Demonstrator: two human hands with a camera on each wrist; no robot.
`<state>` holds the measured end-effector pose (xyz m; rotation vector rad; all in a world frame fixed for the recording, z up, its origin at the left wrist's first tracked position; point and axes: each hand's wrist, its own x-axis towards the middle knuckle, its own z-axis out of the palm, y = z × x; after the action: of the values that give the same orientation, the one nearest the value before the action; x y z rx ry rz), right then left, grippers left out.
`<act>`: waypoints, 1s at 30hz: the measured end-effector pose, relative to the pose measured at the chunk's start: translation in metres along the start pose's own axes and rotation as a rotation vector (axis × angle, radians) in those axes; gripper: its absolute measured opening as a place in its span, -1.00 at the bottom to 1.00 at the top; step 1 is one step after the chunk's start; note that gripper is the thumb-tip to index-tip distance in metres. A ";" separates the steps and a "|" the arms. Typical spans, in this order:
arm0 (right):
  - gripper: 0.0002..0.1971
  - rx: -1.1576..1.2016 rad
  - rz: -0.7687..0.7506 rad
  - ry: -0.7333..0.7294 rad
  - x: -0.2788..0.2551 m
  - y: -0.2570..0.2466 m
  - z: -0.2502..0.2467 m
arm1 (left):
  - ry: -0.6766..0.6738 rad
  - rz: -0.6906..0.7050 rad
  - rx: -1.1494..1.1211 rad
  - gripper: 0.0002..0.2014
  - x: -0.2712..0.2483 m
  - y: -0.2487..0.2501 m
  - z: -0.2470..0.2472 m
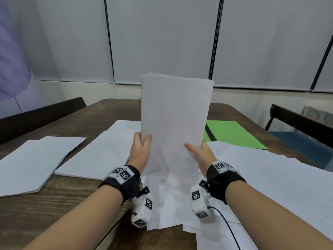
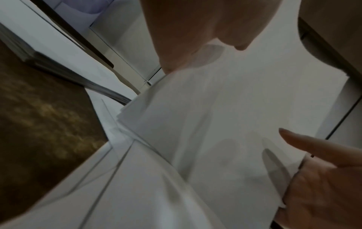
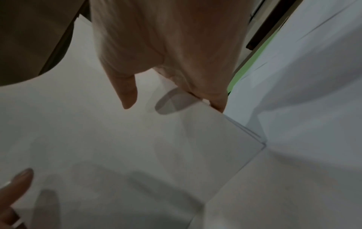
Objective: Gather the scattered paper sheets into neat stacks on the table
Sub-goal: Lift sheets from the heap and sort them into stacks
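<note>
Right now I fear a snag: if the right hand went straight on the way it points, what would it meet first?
Probably the green sheet lying just beyond the right hand, which grips the upright stack; depth is unclear.

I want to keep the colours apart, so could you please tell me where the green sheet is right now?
In the head view, the green sheet lies flat on the table's far right, behind the right hand, its near edge under white sheets.

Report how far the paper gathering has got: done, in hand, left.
Done: a white stack and another lie at the left. In hand: left hand and right hand hold an upright bundle of sheets, its lower edge on the table. Left: loose sheets at the right.
</note>
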<state>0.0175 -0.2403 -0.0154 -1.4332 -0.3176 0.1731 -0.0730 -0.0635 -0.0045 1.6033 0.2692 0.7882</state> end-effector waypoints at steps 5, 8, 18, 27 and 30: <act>-0.73 -0.005 -0.042 -0.002 -0.001 -0.014 -0.004 | 0.063 0.143 -0.043 -0.75 0.005 0.021 -0.003; -0.62 0.048 -0.055 0.036 0.002 -0.025 -0.003 | 0.084 0.170 -0.086 -0.71 0.011 0.037 -0.006; -0.66 -0.143 -0.013 0.076 -0.001 -0.002 0.014 | 0.004 -0.038 0.066 -0.72 -0.008 0.010 -0.005; -0.77 -0.344 -0.099 0.191 0.000 -0.022 0.005 | -0.051 -0.067 0.100 -0.84 0.010 0.027 -0.013; -0.75 -0.387 -0.035 0.177 -0.002 -0.015 -0.001 | -0.123 -0.247 0.135 -0.67 0.017 0.011 -0.012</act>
<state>0.0145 -0.2438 -0.0010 -1.8104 -0.2374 -0.0486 -0.0711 -0.0460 0.0121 1.6989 0.4302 0.4885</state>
